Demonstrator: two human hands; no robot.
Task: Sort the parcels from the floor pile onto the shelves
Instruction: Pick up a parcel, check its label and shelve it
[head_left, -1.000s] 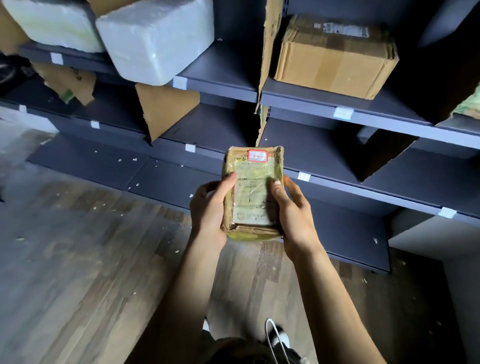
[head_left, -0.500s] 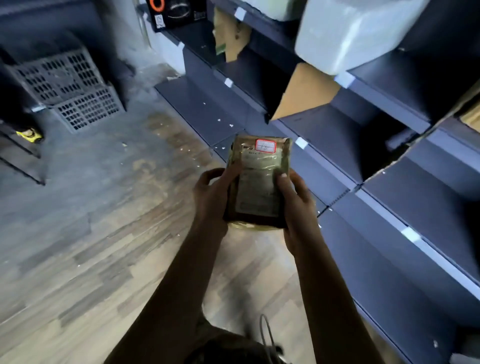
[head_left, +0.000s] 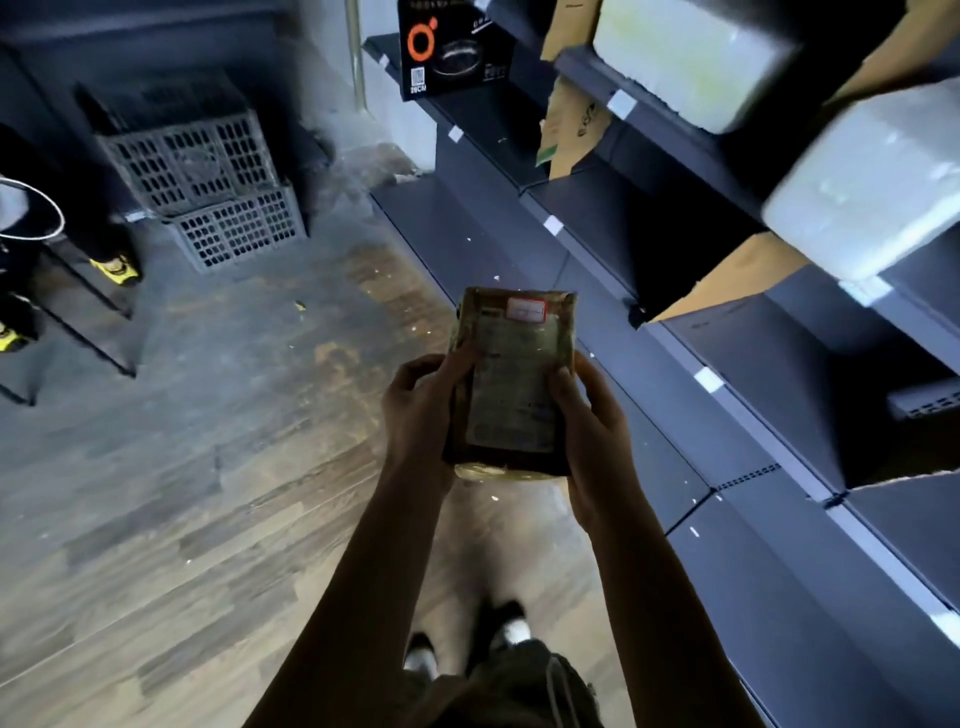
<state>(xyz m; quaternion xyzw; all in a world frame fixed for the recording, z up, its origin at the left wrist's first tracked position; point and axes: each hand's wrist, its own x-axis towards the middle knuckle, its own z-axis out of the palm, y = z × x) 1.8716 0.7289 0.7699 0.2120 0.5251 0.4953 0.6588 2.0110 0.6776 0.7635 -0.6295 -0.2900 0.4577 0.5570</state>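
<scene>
Reading the label comes first at this step, we judge: the parcel (head_left: 514, 379) is up in the air in front of the body, over the wooden floor (head_left: 156, 493) and just left of the shelves (head_left: 597, 218), touching neither. Both hands have it. The left hand (head_left: 421, 410) wraps its left edge with the thumb laid on the front, and the right hand (head_left: 597, 431) does the same on the right edge, fingers curled out of sight behind. To do it well we would turn the face flat to the eyes, thumbs clear of the red-bordered sticker (head_left: 525, 310) at its top. We would then take the number from it and match it to one of the white tags (head_left: 553, 224) on the shelf edges before stepping along; the print is too blurred for us to read. The pack looks flat and soft-wrapped, so we would lay it down in a bay rather than stand it up. Counting what shows: one parcel, with two hands on it; two white foam boxes (head_left: 685, 57) on the upper shelves; one black carton (head_left: 452, 47) with an orange ring at the far end; at least three cardboard dividers (head_left: 727, 275) between bays; and two grey crates (head_left: 192, 166) stacked on the floor by the wall. We cannot see the floor pile itself.
</scene>
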